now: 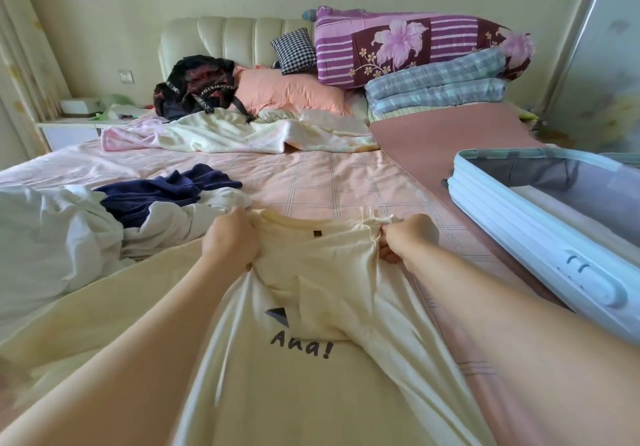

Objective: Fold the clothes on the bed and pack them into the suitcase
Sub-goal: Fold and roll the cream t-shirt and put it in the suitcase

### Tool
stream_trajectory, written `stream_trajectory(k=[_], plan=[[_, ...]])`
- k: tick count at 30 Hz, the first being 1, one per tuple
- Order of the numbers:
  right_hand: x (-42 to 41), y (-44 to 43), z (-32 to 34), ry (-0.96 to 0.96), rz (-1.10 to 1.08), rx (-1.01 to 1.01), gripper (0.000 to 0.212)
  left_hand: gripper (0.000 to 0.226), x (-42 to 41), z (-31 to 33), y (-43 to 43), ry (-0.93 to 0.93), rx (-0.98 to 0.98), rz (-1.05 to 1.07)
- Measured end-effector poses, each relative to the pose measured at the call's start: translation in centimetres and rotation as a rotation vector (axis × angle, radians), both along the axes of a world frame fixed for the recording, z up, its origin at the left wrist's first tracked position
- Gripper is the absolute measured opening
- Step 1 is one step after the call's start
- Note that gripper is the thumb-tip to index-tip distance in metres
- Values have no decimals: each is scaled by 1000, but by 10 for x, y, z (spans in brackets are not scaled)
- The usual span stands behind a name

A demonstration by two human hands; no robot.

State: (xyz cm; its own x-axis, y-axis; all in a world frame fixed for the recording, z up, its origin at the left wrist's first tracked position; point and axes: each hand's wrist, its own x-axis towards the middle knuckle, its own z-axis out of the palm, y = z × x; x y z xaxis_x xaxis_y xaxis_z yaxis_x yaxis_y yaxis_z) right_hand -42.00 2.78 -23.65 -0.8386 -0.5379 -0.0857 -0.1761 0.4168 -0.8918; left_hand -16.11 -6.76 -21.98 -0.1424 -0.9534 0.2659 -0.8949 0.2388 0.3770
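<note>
Head view: looking forward and down across a bed (329,182) with a pink checked sheet.
White clothes (52,237): crumpled in an unfolded heap at the bed's left edge.
Navy garment (156,196): rumpled, lying on the far side of the white heap and touching it.
Black backpack (197,89): far back, leaning at the cream headboard (225,37), just beside a peach pillow (291,94).
Left hand (232,239): fingers curled tight, gripping a bunch of shirt fabric at one shoulder.
Cream T-shirt (311,283): spread on the near middle of the bed, collar pointing away, pulled taut between both hands; dark print "Ana!" and a small triangle showing; nearest part blurred.
Right hand (403,237): fingers curled, pinching the fabric at the other shoulder.
Folded quilts (422,47): purple floral one stacked on a blue plaid one, right of the headboard.
Suitcase (554,248): pale blue hard shell, lying open on the bed's right side, grey lining visible inside; to the right of the right hand, not touching the shirt.
</note>
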Motion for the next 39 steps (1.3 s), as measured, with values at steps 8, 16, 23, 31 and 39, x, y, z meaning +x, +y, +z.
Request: stream_trajectory(k=[8, 16, 23, 31, 39], plan=[[-1, -22, 2, 360, 454, 146, 90, 56, -31, -3, -38, 177, 329, -172], [0, -14, -23, 714, 700, 481, 77, 55, -30, -24, -31, -21, 198, -278], [35, 51, 3, 718, 608, 270, 61, 38, -52, -7, 35, -335, -174, -765], [54, 101, -8, 724, 715, 319, 53, 33, -34, -15, 27, -232, -81, -438], [61, 164, 25, 539, 825, 385, 55, 63, -34, 12, 112, -299, -82, -474]])
